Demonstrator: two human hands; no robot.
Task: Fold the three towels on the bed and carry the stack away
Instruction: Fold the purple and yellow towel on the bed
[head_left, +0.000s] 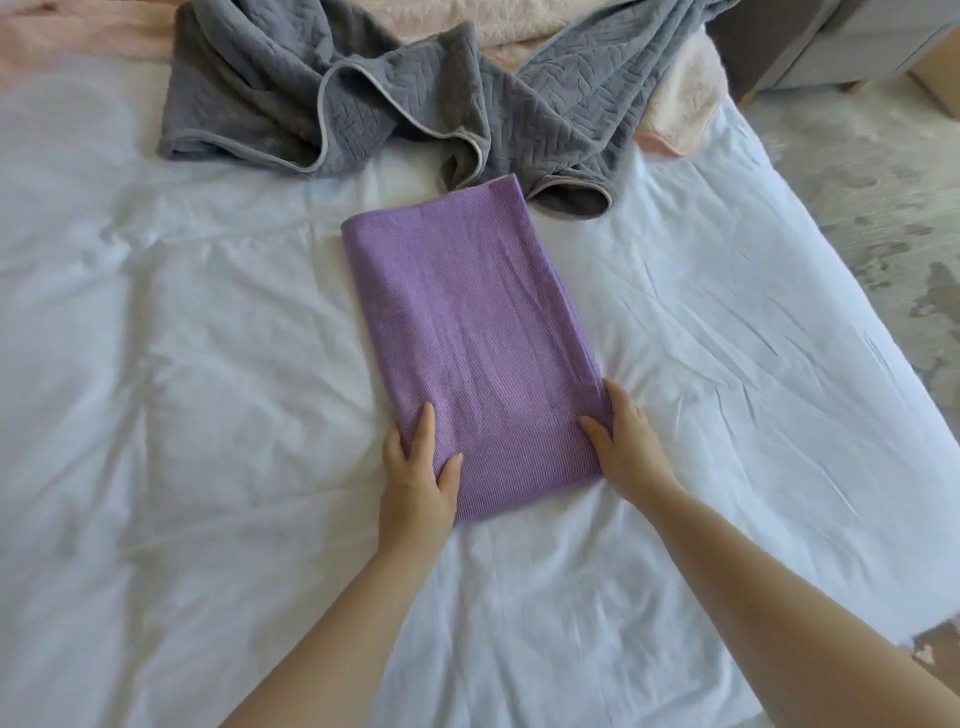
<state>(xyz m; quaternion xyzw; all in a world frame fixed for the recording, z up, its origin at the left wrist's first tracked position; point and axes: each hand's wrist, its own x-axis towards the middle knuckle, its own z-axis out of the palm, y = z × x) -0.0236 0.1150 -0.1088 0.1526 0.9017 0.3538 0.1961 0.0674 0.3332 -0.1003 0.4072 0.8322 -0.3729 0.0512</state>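
We are reaching both bare arms forward, our left hand (418, 467) and right hand (626, 441) pinching the purple towel (467, 332), thumbs on top.

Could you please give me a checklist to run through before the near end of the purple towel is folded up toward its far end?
1. Left hand grips the near left corner of the purple towel, thumb on top: ok.
2. Right hand grips the near right corner, thumb on top: ok.
3. Purple towel lies flat as a long rectangle on the white sheet, with only faint creases: ok.
4. Far end is free of the crumpled grey towel: cannot tell; the far corner meets its folds.
5. Grey towel and pink towel are folded: not ok, both lie bunched.
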